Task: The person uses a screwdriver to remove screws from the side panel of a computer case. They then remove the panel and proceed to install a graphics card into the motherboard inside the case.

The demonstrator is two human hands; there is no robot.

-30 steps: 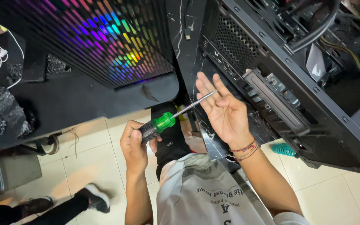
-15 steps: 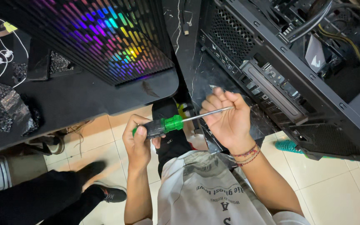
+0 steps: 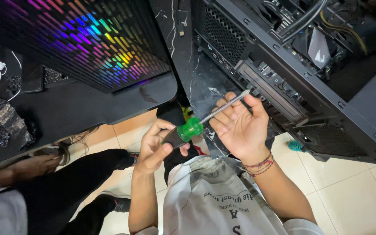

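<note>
Centrally, a screwdriver (image 3: 199, 125) with a translucent green-and-black handle and a smooth steel shaft slants up toward the black metal PC case (image 3: 283, 56), its tip just short of the case's rear edge. The left hand (image 3: 155, 146) is wrapped tight on the handle; the right hand (image 3: 240, 126) lies open under the shaft, fingers spread. Left, a glossy black surface (image 3: 79, 109) ends above pale floor tiles (image 3: 353, 191).

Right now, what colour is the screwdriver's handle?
Black grip with a translucent green collar on the screwdriver, seen in the head view.
</note>
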